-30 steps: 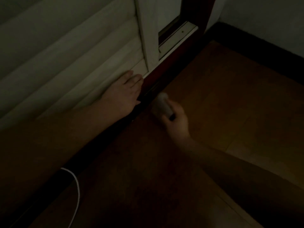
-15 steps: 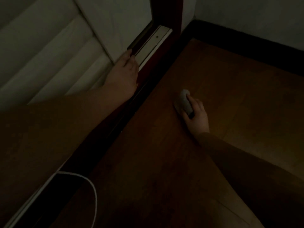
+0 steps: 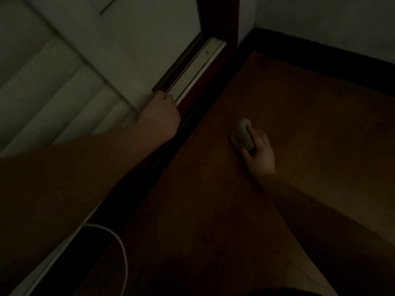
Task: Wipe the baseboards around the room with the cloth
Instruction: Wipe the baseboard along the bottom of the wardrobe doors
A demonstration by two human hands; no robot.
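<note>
Head view, very dim light. Your right hand sits right of centre in the frame, fingers curled round a pale wadded cloth, which sticks out toward the upper left of the hand. The cloth looks to be down on the wooden floor; whether it truly touches I cannot tell.

Your left hand is left of centre, fingers bent over the lower edge of the white door, just beside the pale sill strip. The fingertips are hidden, so the hold is read from the curled knuckles.

Key relation: two baseboard runs are in reach of the cloth. One dark run passes diagonally from lower left toward upper centre, lying to the left of the cloth, near but apart. The other dark run crosses the upper right of the frame, well apart from the cloth, its long axis sloping down to the right. They meet at the corner by the door frame.

Judgement: the right hand is the nearer one to both runs; the left run is the shorter reach, up and left.

A white cable loops at lower left.
</note>
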